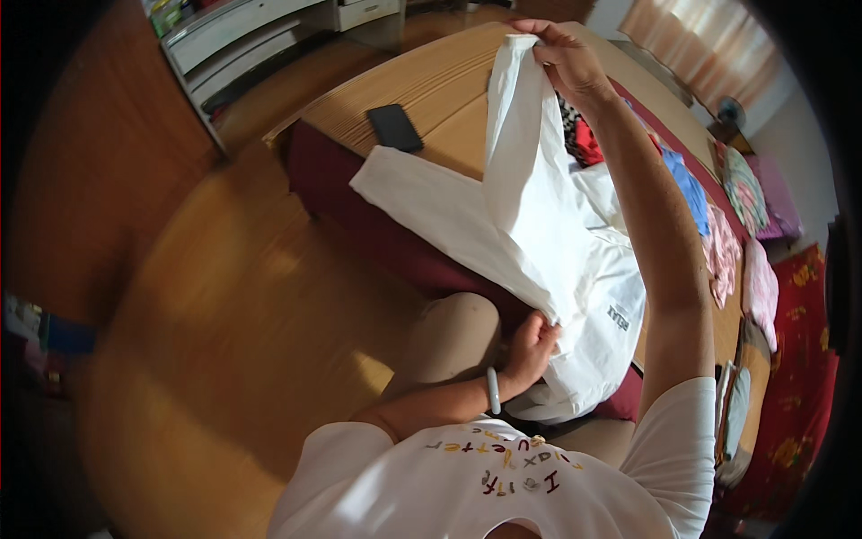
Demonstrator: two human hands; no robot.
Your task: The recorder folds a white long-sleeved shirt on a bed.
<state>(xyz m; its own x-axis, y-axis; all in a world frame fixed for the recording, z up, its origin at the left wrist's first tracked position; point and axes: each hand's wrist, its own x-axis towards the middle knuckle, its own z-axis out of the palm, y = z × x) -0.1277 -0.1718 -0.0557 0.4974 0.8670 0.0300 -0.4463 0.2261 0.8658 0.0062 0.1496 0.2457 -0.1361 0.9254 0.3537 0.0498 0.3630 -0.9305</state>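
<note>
A white garment with a dark print spreads over the bed's edge and my lap. It has two long tubes of cloth; I cannot tell whether they are legs or sleeves. One tube lies out flat to the left on the bed. High over the bed, my right hand pinches the end of the other tube and holds it up. Close to my body, my left hand grips the garment's edge near where the tubes meet. A pale bangle circles my left wrist.
A dark flat rectangular object lies on the tan bed mat. Beyond my right arm are red cloth, blue cloth and pink cloth. Folded clothes are stacked at the right. Wooden floor stretches to the left.
</note>
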